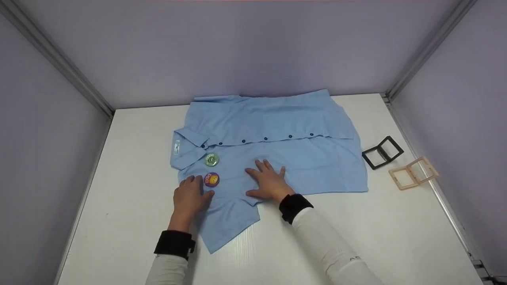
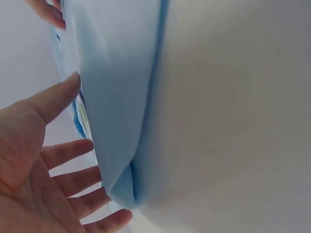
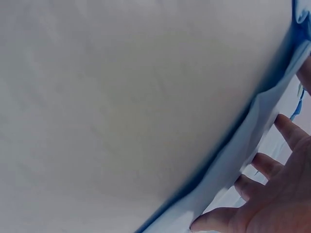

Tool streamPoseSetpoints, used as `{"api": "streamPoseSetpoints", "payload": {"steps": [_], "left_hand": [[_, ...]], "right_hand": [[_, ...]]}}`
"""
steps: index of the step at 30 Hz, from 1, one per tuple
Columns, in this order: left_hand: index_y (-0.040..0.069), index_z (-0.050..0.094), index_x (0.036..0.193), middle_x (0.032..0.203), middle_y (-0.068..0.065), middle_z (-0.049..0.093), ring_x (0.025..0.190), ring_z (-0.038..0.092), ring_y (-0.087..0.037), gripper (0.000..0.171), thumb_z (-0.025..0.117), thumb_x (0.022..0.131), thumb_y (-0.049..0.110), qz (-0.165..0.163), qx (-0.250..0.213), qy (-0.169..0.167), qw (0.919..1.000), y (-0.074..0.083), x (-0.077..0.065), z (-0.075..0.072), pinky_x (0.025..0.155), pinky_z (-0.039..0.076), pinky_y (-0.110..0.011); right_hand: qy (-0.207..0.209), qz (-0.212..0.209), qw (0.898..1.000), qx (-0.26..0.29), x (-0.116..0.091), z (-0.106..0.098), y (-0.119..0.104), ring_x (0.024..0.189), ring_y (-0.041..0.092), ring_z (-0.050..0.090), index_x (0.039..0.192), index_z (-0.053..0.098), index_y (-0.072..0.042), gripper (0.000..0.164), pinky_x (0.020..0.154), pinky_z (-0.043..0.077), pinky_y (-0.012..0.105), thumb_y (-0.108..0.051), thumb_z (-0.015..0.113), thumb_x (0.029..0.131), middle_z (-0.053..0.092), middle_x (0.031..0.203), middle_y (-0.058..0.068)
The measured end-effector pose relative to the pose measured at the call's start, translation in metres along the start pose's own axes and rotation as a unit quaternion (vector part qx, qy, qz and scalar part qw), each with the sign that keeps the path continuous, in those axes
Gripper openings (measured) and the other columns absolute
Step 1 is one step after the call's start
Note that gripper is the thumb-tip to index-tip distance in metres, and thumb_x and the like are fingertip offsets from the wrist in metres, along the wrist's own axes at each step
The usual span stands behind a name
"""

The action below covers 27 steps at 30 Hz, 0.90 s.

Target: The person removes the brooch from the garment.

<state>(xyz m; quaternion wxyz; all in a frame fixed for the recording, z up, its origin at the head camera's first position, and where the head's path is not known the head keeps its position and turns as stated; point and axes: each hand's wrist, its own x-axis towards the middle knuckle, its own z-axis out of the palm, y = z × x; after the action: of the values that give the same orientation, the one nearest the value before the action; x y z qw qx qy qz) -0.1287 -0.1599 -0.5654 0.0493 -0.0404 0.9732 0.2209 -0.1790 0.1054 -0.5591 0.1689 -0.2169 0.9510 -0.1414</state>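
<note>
A light blue short-sleeved shirt (image 1: pixel 261 114) lies spread on the table, its collar (image 1: pixel 186 148) to the left and a row of dark buttons running across it. My left hand (image 1: pixel 191 198) rests on the shoulder and sleeve edge, fingers extended, beside a round purple badge (image 1: pixel 211 179). A green round badge (image 1: pixel 211 159) sits just above, near the collar. With fingers spread, my right hand (image 1: pixel 271 183) lies on the shirt's side below the button row. In the wrist views the left fingertips (image 2: pixel 92 145) and right fingertips (image 3: pixel 260 162) touch the blue cloth.
To the right of the shirt stands a black hinged frame (image 1: pixel 372 158), opened out. A light wooden hinged frame (image 1: pixel 406 178) is beside it at the table's right edge. Grey panels (image 1: pixel 253 47) wall the white table (image 1: pixel 134 190) at the back and both sides.
</note>
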Motion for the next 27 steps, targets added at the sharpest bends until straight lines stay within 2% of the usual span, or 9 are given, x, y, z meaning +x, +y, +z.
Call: {"api": "streamPoseSetpoints", "payload": {"steps": [3,7,13,21,27], "left_hand": [[-0.006,0.060,0.124,0.120,-0.027,0.058,0.109,0.056,-0.042,0.054,0.075,0.085,0.027,-0.001,-0.013,0.022,0.9997,0.005,0.005,0.001,0.092,0.044,-0.057],[-0.010,0.062,0.117,0.109,-0.027,0.059,0.099,0.060,-0.040,0.046,0.073,0.088,0.024,0.016,-0.042,0.045,0.9980,0.013,0.012,0.003,0.085,0.048,-0.053],[-0.007,0.064,0.105,0.096,-0.020,0.059,0.085,0.059,-0.033,0.036,0.069,0.089,0.025,0.013,-0.037,0.042,0.9984,0.024,0.022,0.005,0.076,0.049,-0.047],[-0.003,0.064,0.097,0.094,-0.020,0.058,0.084,0.059,-0.034,0.034,0.075,0.083,0.026,-0.001,-0.014,0.040,0.9991,0.031,0.028,0.010,0.073,0.049,-0.049],[-0.003,0.064,0.096,0.093,-0.020,0.057,0.083,0.059,-0.035,0.032,0.074,0.084,0.025,-0.001,-0.009,0.044,0.9990,0.031,0.030,0.011,0.071,0.049,-0.050]], "right_hand": [[-0.004,0.002,1.000,-0.001,0.000,0.000,0.000,0.148,0.033,0.009,0.151,0.039,-0.030,0.077,0.100,0.007,0.079,-0.057,0.068,0.085,0.018,0.162,0.007],[-0.004,0.004,1.000,-0.006,0.001,0.000,0.000,0.148,0.032,0.010,0.151,0.040,-0.032,0.077,0.100,0.008,0.079,-0.058,0.068,0.085,0.018,0.162,0.006],[-0.003,0.003,1.000,-0.012,0.003,0.001,0.001,0.148,0.031,0.011,0.151,0.040,-0.032,0.077,0.100,0.009,0.079,-0.059,0.068,0.084,0.018,0.162,0.006],[0.003,0.003,1.000,-0.012,0.003,0.004,0.002,0.148,0.031,0.011,0.151,0.040,-0.032,0.077,0.100,0.009,0.079,-0.060,0.068,0.084,0.019,0.162,0.006],[0.003,0.004,1.000,-0.007,0.004,0.005,0.003,0.148,0.032,0.011,0.151,0.041,-0.032,0.077,0.100,0.007,0.079,-0.059,0.068,0.084,0.019,0.162,0.006]]}}
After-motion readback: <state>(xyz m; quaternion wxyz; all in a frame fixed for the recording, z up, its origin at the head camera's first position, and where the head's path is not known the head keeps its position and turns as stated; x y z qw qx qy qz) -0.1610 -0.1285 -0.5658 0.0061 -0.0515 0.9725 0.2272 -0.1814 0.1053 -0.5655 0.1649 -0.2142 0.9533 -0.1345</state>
